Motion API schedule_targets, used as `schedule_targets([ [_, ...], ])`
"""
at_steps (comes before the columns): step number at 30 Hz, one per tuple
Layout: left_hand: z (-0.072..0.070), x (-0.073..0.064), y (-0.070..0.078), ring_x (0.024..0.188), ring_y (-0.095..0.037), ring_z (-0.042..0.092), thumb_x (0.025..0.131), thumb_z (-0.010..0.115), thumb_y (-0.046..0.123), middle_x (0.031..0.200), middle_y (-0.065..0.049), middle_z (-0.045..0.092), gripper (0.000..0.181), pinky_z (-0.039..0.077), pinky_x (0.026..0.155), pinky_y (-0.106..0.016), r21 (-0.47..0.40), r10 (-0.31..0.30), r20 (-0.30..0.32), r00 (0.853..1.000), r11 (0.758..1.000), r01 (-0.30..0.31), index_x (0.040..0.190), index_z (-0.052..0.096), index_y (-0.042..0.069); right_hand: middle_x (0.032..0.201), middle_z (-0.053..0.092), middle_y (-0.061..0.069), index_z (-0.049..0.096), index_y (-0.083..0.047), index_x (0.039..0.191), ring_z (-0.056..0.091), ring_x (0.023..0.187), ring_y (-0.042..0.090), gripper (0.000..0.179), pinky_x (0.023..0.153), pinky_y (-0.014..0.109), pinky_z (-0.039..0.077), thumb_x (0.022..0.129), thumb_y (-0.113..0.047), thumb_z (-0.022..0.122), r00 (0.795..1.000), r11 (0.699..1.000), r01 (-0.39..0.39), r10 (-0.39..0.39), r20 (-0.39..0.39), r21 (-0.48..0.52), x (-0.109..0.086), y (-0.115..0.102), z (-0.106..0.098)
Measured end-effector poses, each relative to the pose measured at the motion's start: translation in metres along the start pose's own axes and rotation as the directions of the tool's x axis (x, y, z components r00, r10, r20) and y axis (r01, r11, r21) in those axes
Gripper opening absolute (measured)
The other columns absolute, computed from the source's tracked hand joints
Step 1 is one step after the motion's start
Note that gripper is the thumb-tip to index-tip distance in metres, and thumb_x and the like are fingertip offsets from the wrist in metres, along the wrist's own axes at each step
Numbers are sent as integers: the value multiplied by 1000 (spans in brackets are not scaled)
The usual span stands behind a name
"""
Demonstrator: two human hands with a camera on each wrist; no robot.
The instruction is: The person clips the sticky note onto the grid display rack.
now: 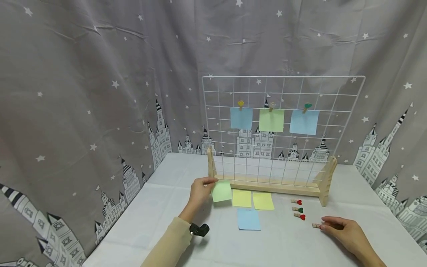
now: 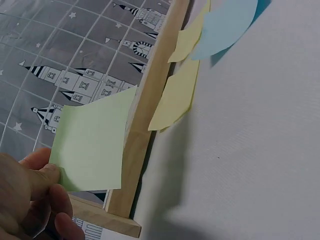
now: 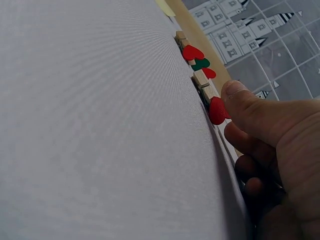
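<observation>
My left hand (image 1: 201,193) pinches a light green sticky note (image 2: 95,145) by its edge, between thumb and fingers. The note stands in front of the left end of the rack's wooden base (image 1: 267,185). At the right, my right hand (image 1: 347,233) has its thumb and curled fingers at the red heart end of a small wooden clothespin (image 3: 206,90); the heart's far edge is hidden by the fingers. Two yellow sticky notes (image 1: 241,198) and a blue sticky note (image 1: 249,219) lie on the white table between my hands.
Behind stands a white wire grid (image 1: 277,144). Clipped on it are a blue note (image 1: 241,118), a green note (image 1: 271,120) and another blue note (image 1: 304,122). Three more heart clothespins (image 1: 298,210) lie left of my right hand. A grey curtain (image 1: 100,74) hangs behind.
</observation>
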State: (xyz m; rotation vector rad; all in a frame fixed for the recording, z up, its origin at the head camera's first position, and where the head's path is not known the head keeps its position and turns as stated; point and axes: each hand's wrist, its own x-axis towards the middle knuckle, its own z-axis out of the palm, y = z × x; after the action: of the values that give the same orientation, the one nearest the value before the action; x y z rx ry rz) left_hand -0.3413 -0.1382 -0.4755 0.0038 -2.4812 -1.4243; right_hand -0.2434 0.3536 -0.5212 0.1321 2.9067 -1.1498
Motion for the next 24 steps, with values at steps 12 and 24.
schedule_targets([
  [12, 0, 5, 14, 84, -16, 65, 95, 70, 7, 100, -8, 77, 16, 50, 64, -23, -14, -3, -26, 1000, 1000, 2, 105, 81, 12, 115, 77, 11, 78, -9, 117, 68, 113, 37, 49, 94, 56, 53, 87, -49, 80, 996, 993, 81, -84, -26, -83, -5, -1, 2],
  [24, -1, 3, 12, 69, -11, 61, 95, 72, 8, 98, -7, 77, 10, 49, 59, -25, -50, -32, -9, 999, 998, 31, 96, 80, 12, 107, 77, 3, 81, -18, 101, 62, 91, 5, 31, 77, 30, 51, 87, -45, 81, 996, 992, 83, -86, -25, -96, -5, -2, 1],
])
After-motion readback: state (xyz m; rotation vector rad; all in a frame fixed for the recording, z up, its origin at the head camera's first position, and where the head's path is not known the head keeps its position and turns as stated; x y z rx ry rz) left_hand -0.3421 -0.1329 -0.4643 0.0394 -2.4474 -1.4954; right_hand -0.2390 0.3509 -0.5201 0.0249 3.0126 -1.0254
